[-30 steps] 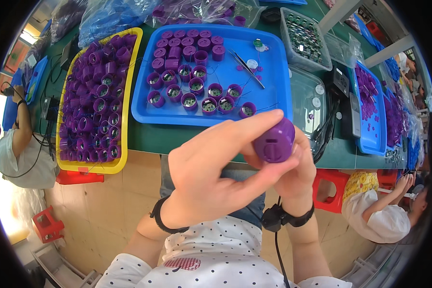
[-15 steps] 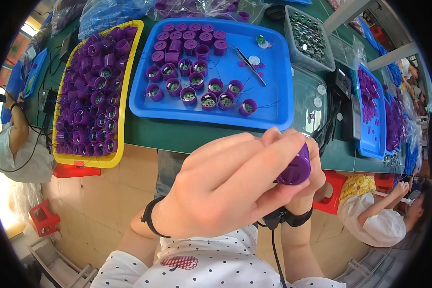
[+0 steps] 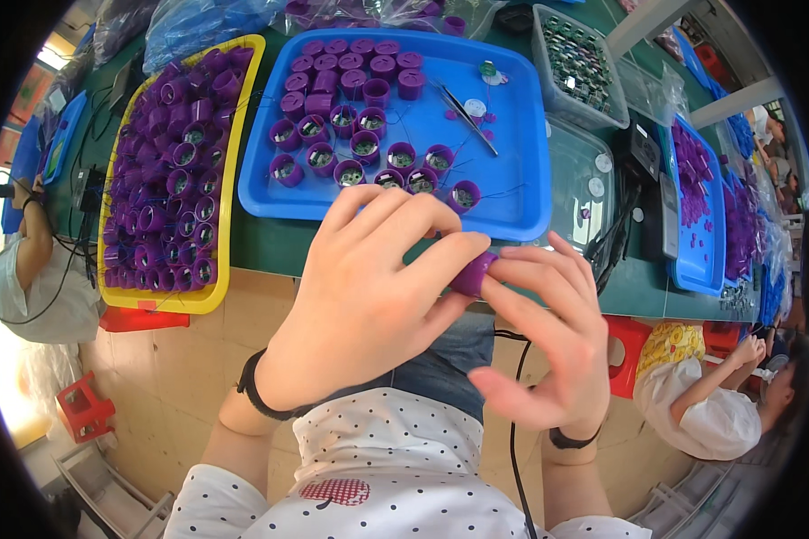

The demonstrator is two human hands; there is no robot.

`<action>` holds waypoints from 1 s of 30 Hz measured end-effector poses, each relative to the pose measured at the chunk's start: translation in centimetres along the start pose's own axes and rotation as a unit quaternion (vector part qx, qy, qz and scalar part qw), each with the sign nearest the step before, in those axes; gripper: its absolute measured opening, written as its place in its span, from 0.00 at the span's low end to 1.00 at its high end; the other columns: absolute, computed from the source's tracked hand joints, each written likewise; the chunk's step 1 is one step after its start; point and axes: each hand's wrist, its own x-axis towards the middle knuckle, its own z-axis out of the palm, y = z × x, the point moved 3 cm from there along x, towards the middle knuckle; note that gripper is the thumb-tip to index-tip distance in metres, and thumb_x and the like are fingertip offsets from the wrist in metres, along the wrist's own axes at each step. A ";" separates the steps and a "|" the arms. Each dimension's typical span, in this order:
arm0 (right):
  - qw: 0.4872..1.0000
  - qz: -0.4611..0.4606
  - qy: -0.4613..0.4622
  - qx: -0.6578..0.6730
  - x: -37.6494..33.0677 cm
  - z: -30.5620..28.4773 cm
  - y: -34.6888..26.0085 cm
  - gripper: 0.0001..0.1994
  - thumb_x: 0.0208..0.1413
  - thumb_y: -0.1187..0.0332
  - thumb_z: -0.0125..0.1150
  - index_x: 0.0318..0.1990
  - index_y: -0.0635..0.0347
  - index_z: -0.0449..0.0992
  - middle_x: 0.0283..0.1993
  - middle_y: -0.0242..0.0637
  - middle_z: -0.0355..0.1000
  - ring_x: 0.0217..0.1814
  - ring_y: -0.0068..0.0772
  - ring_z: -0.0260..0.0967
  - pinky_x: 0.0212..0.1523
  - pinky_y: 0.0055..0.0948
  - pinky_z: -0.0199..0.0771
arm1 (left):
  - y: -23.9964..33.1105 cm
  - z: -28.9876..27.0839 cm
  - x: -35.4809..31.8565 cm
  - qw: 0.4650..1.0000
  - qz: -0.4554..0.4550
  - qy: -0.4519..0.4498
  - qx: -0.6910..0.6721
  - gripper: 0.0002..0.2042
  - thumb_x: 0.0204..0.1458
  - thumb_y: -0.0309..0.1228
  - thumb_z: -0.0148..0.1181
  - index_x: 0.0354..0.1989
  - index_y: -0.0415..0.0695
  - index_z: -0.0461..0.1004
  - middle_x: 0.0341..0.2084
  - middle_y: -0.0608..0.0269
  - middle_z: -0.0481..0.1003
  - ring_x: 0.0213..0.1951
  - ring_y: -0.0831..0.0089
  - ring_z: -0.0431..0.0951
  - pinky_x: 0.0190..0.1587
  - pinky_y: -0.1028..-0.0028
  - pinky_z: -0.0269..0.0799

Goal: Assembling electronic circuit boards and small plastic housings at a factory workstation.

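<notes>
My left hand (image 3: 368,287) and my right hand (image 3: 548,332) meet in front of my chest, below the table's near edge. Between their fingertips they pinch one small purple round cap (image 3: 473,273), mostly hidden by the fingers. My left thumb and fingers wrap its left side; my right index finger and thumb press its right side, the other right fingers spread. Beyond them a blue tray (image 3: 521,180) holds rows of purple cups with small parts inside and a pair of tweezers (image 3: 466,108).
A yellow tray (image 3: 234,153) piled with purple cups lies at the left on the green table (image 3: 270,251). A clear bin of small parts (image 3: 577,63), another blue tray (image 3: 692,269) and black cables (image 3: 616,234) lie right. Other people sit at both sides.
Both hands have shifted with the purple cap, lower and toward the middle. My right hand, earlier hidden behind the left, now shows with its fingers spread.
</notes>
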 end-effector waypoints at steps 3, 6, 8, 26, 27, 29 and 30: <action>0.913 0.144 0.106 0.366 -1.3 -1.3 2.5 0.23 0.54 0.54 0.46 0.41 0.68 0.76 0.44 0.46 0.72 0.50 0.40 0.68 0.56 0.40 0.61 | -0.4 0.3 -0.1 0.999 0.011 -0.032 -0.014 0.21 0.27 0.28 0.69 0.37 0.48 0.77 0.31 0.69 0.75 0.33 0.70 0.72 0.41 0.72 0.59; 0.805 0.234 0.085 0.539 0.1 -0.5 5.7 0.21 0.58 0.59 0.43 0.49 0.68 0.70 0.45 0.46 0.71 0.49 0.34 0.69 0.50 0.31 0.67 | -0.6 0.7 -0.2 0.997 0.018 -0.029 -0.071 0.21 0.27 0.28 0.68 0.37 0.49 0.77 0.33 0.71 0.77 0.33 0.71 0.72 0.42 0.72 0.59; 0.780 0.263 -0.020 0.568 0.6 1.1 5.0 0.17 0.54 0.68 0.53 0.50 0.68 0.69 0.46 0.44 0.71 0.49 0.28 0.69 0.49 0.27 0.68 | -0.7 1.1 -0.4 0.998 0.014 -0.004 -0.055 0.22 0.26 0.28 0.68 0.37 0.51 0.77 0.35 0.73 0.78 0.33 0.71 0.71 0.42 0.72 0.58; 0.809 0.285 -0.027 0.514 1.7 5.4 5.9 0.14 0.49 0.79 0.54 0.46 0.70 0.70 0.40 0.40 0.74 0.41 0.24 0.73 0.41 0.22 0.74 | -1.1 2.8 -0.9 0.992 0.066 0.050 0.099 0.22 0.23 0.28 0.69 0.36 0.49 0.78 0.32 0.74 0.77 0.31 0.73 0.70 0.40 0.71 0.58; 0.797 0.291 0.005 0.529 1.8 5.4 5.7 0.13 0.50 0.79 0.54 0.46 0.70 0.70 0.41 0.40 0.74 0.41 0.23 0.73 0.42 0.22 0.74 | -1.1 2.7 -0.8 0.992 0.067 0.049 0.098 0.22 0.23 0.28 0.69 0.36 0.49 0.78 0.32 0.74 0.77 0.31 0.73 0.70 0.40 0.71 0.58; 0.784 0.297 0.038 0.544 1.6 5.6 5.3 0.13 0.51 0.79 0.53 0.45 0.70 0.70 0.41 0.39 0.73 0.42 0.23 0.72 0.42 0.21 0.74 | -1.0 2.4 -0.7 0.993 0.023 0.063 0.098 0.22 0.23 0.28 0.69 0.35 0.49 0.78 0.32 0.74 0.77 0.31 0.73 0.70 0.40 0.71 0.58; 0.780 0.294 0.059 0.550 1.4 5.7 5.1 0.12 0.52 0.78 0.53 0.46 0.70 0.70 0.42 0.40 0.73 0.43 0.22 0.72 0.43 0.21 0.73 | -1.0 2.5 -0.8 0.993 0.015 0.075 0.095 0.21 0.24 0.27 0.68 0.35 0.49 0.78 0.32 0.74 0.77 0.31 0.73 0.70 0.41 0.72 0.57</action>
